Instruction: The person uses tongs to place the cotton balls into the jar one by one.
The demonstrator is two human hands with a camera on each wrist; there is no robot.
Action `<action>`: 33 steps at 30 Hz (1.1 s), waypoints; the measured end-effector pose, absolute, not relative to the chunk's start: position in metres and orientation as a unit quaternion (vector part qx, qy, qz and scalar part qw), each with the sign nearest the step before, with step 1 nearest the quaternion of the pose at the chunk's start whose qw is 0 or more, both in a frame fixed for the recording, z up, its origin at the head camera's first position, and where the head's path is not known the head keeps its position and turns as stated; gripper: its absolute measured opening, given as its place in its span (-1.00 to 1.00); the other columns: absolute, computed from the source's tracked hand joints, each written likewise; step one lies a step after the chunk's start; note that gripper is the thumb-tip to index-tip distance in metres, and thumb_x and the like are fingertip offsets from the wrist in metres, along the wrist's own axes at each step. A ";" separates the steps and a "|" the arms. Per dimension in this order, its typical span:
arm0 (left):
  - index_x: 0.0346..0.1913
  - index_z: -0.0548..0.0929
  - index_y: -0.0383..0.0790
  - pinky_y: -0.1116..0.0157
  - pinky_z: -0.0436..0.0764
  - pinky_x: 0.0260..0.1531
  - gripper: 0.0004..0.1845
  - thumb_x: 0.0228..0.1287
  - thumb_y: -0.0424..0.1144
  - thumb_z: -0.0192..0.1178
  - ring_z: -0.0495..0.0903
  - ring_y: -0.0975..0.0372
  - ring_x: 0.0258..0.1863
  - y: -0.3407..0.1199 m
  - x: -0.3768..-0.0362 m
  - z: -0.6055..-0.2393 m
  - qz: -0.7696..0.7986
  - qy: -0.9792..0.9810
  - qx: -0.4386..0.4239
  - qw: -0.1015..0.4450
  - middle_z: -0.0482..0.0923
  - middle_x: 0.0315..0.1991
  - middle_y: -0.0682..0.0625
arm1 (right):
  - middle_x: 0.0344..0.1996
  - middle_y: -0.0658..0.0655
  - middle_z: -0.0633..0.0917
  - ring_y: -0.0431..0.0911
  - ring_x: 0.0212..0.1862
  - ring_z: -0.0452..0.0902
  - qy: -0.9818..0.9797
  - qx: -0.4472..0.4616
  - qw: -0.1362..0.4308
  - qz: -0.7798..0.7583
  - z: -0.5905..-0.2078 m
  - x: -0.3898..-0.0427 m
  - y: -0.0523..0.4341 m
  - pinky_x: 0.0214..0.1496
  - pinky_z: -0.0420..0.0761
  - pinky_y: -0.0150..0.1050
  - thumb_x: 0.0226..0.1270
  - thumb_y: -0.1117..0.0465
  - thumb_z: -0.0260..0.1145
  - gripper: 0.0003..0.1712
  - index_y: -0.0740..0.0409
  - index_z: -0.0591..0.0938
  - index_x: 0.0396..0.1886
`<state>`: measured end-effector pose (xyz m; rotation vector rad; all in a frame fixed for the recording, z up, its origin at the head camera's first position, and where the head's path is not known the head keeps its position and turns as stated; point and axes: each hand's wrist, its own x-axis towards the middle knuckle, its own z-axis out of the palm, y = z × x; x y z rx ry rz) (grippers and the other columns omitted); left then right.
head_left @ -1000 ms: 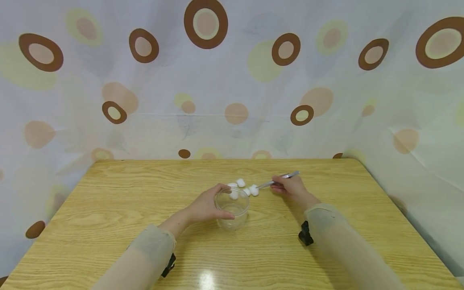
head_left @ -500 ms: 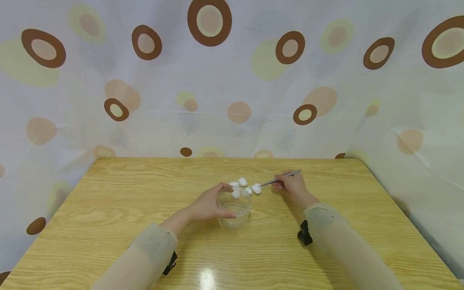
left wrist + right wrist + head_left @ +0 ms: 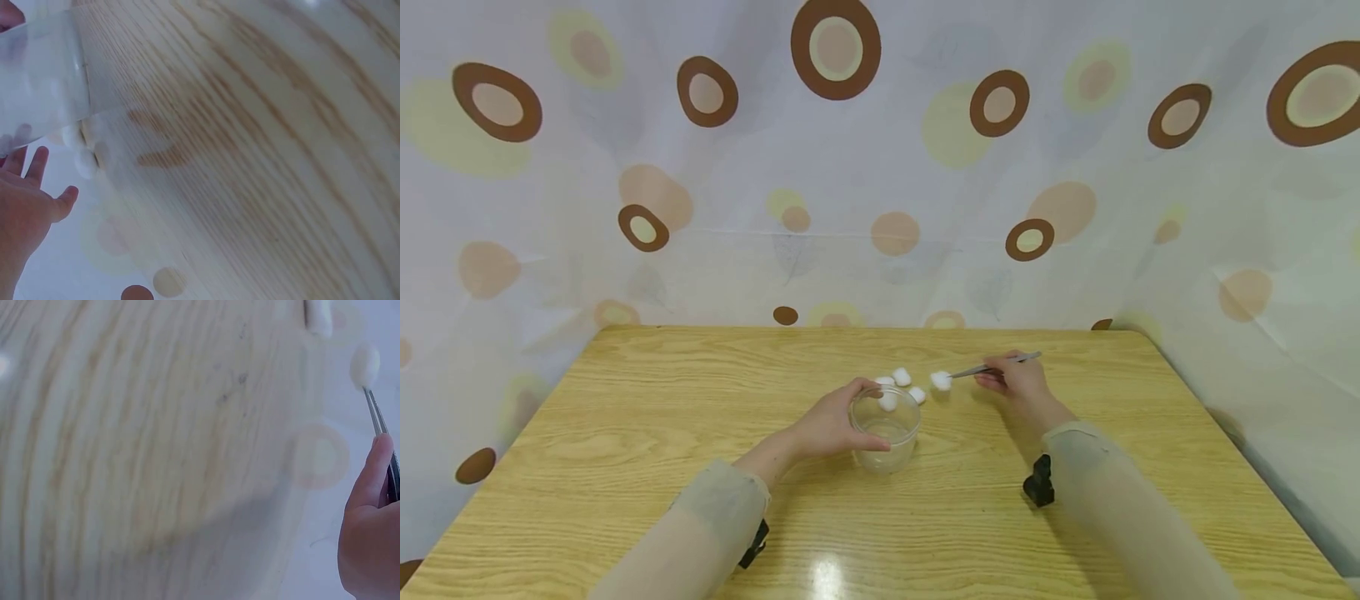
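My left hand (image 3: 827, 427) is wrapped around the side of a clear plastic cup (image 3: 884, 428), fingers curled on its wall. The cup stands upright on the desk (image 3: 647, 417), near the middle. In the left wrist view the cup wall (image 3: 40, 75) shows as a translucent band above my palm (image 3: 25, 212); the view is too blurred to show whether anything lies inside the cup.

My right hand (image 3: 1021, 385) pinches a pair of metal tweezers (image 3: 992, 367) between thumb and fingers. The tweezers point to my left, roughly level with the desk. Their tips are closed on one white cotton ball (image 3: 941, 380), which is held just right of the cup and apart from it. The right wrist view confirms the grip: the cotton ball (image 3: 365, 366) sits at the tweezer tips (image 3: 375, 412), with my fingers (image 3: 370, 481) curled on the shaft lower down.

Loose cotton balls (image 3: 901, 376) lie on the desk just behind the cup, close together. At least one is seen through the cup rim, so I cannot tell whether it is behind the cup or inside it.

A patterned curtain (image 3: 880, 167) with brown and yellow rings hangs behind the desk. A black strap mount (image 3: 1039, 482) sits on my right wrist over the sleeve.
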<state>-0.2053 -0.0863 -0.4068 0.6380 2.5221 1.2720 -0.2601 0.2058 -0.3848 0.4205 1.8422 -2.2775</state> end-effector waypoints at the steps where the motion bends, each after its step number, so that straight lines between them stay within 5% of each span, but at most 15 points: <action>1: 0.25 0.32 -0.11 0.05 0.38 0.16 -0.17 -0.11 0.02 0.47 0.44 0.06 0.14 -0.086 -0.206 -0.407 0.436 0.864 0.219 0.122 0.37 0.28 -0.03 | -0.62 0.08 0.61 -0.19 -0.55 0.65 0.617 0.140 0.091 -0.769 -0.384 -0.260 0.207 -0.32 0.65 -0.40 0.36 0.43 0.05 -0.83 0.24 0.25 -0.40; 9: 0.26 0.27 -0.11 0.20 0.53 -0.11 -0.17 -0.06 0.02 0.44 0.58 0.26 -0.46 -0.079 -0.208 -0.409 0.439 0.859 0.222 0.140 0.34 0.31 0.00 | -0.62 0.10 0.62 -0.16 -0.53 0.66 0.593 0.130 0.100 -0.788 -0.376 -0.257 0.213 -0.33 0.65 -0.39 0.37 0.42 0.04 -0.78 0.22 0.29 -0.49; 16: 0.27 0.28 -0.11 0.11 0.44 0.12 -0.17 -0.07 0.03 0.44 0.58 0.19 -0.15 -0.073 -0.211 -0.408 0.434 0.864 0.219 0.133 0.35 0.30 0.01 | -0.59 0.09 0.63 -0.15 -0.50 0.66 0.552 0.121 0.118 -0.816 -0.366 -0.255 0.216 -0.30 0.65 -0.39 0.40 0.38 0.03 -0.73 0.17 0.35 -0.55; 25: 0.28 0.27 -0.15 0.24 0.53 -0.17 -0.17 -0.03 0.03 0.42 0.55 0.29 -0.46 -0.073 -0.213 -0.409 0.436 0.860 0.227 0.133 0.33 0.30 -0.10 | -0.54 0.08 0.63 -0.17 -0.45 0.66 0.555 0.075 0.141 -0.816 -0.348 -0.249 0.207 -0.27 0.65 -0.40 0.43 0.36 -0.02 -0.76 0.16 0.42 -0.48; 33: 0.27 0.28 -0.14 0.14 0.49 0.02 -0.17 -0.05 0.04 0.43 0.59 0.26 -0.33 -0.072 -0.212 -0.410 0.429 0.865 0.229 0.123 0.35 0.30 -0.06 | -0.55 0.09 0.60 -0.16 -0.45 0.66 0.568 0.048 0.152 -0.807 -0.343 -0.241 0.194 -0.29 0.64 -0.41 0.42 0.39 -0.02 -0.81 0.17 0.37 -0.45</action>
